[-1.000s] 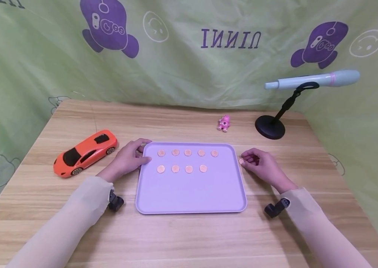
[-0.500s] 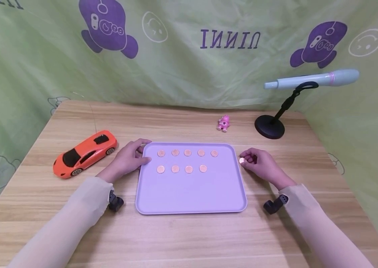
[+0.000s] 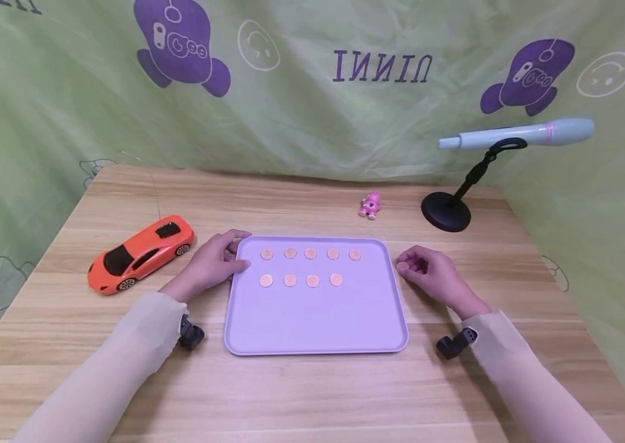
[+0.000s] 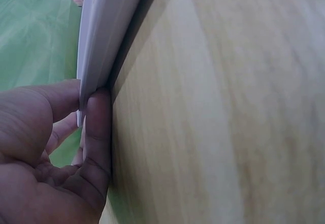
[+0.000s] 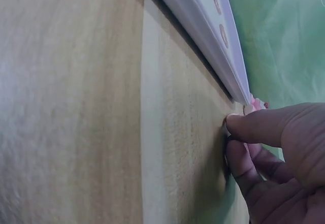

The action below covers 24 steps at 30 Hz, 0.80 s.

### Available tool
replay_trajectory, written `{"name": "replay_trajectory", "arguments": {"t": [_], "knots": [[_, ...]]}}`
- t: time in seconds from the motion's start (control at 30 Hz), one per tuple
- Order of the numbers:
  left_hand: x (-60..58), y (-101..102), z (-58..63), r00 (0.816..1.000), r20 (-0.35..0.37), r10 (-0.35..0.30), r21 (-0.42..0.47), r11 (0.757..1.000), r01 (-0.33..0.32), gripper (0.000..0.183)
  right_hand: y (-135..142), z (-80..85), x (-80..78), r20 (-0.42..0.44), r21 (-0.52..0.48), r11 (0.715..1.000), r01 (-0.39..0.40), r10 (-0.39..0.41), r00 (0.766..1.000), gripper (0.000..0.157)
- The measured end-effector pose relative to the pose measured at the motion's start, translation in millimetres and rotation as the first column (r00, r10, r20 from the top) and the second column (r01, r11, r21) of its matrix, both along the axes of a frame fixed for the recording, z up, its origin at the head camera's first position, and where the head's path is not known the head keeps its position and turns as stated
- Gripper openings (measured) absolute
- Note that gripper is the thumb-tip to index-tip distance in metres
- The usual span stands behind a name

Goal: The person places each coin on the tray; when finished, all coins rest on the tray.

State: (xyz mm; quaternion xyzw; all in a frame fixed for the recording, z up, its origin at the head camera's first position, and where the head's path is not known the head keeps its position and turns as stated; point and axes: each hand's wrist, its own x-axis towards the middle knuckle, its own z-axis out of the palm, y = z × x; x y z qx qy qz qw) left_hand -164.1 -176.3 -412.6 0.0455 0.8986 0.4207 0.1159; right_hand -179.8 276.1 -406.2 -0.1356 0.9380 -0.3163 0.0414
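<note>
A purple tray (image 3: 312,320) with a raised rim lies in the middle of the table. On it, copper-coloured coins (image 3: 312,280) form two rows, several in each; the front row stops short of the right side. My left hand (image 3: 215,259) grips the tray's left edge. In the left wrist view the thumb (image 4: 63,97) lies over the rim and a finger (image 4: 99,117) is tucked under it. Just off the tray's right side, my right hand (image 3: 435,274) pinches another coin (image 3: 402,267) between thumb and fingers, right at the table surface. The fingers partly cover that coin.
An orange toy car (image 3: 141,253) stands left of the left hand. Behind the tray is a small pink figurine (image 3: 370,205). At the back right, a black stand (image 3: 446,211) bears a pale blue microphone (image 3: 517,133). A green printed curtain (image 3: 301,123) hangs behind the wooden table (image 3: 312,400).
The coin at the right fingertips has tilted; it shone half a second ago and looks duller now. The left hand, the tray and the rows of coins have stayed in place.
</note>
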Motion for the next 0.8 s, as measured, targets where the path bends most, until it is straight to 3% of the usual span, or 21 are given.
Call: {"name": "replay_trajectory", "arguments": {"t": [0.23, 0.47, 0.63, 0.8], "knots": [[0.7, 0.0, 0.7, 1.0, -0.008, -0.002, -0.008, 1.0, 0.001, 0.059, 0.0, 1.6, 0.9, 0.007, -0.04, 0.999, 0.035, -0.035, 0.999, 0.02], [1.8, 0.6, 1.5, 1.0, 0.002, -0.001, -0.014, 1.0, 0.001, 0.059, -14.1, 8.2, 5.8, 0.058, -0.167, 0.982, 0.086, -0.078, 0.995, 0.025], [1.6, 0.6, 2.2, 1.0, 0.016, 0.003, -0.009, 1.0, -0.003, 0.06, -30.2, 13.4, 10.8, 0.139, -0.227, 0.973, 0.038, -0.006, 0.99, 0.024], [1.1, 0.3, 1.5, 1.0, 0.01, 0.005, -0.007, 1.0, -0.005, 0.06, -44.5, 8.2, 15.0, 0.164, -0.23, 0.972, -0.04, 0.079, 0.983, 0.019]]}}
